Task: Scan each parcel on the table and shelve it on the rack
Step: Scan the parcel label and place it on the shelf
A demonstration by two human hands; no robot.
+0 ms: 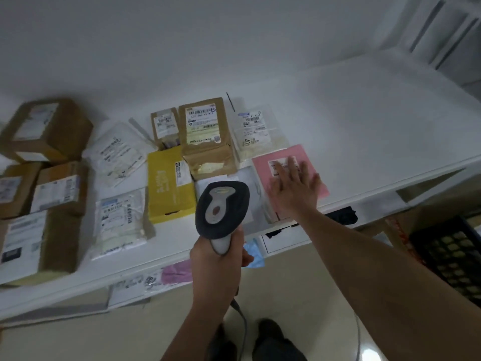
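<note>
A white tabletop (pixel 351 113) runs along a plain white wall, its left and middle portions crowded with parcels, its right portion bare. The left hand (pixel 221 259) is closed around the handle of a grey barcode scanner (pixel 221 204), whose head is raised over the front edge of the tabletop. The right hand (pixel 295 188) lies flat with fingers spread on a pink parcel (pixel 263 162) at the right end of the group, fingertips covering part of its white label (pixel 279 165). Judgement: the step in hand is presenting this parcel for scanning. To do it well, the right hand should slide clear of the label or lift the parcel by its edge, and the scanner should be turned squarely onto the barcode (the label reads blurred here, so its barcode position cannot be told). The pink parcel overlaps a pale flat parcel (pixel 242 183) beneath its left edge, which may drag along when it is lifted. Close by stand a yellow box (pixel 166 188), a worn brown box (pixel 205 131) and a white mailer (pixel 253 128); larger brown cartons (pixel 49 126) sit well apart on the left. The scanner's cable (pixel 243 324) hangs by the person's legs and could snag. No rack can be positively identified.
</note>
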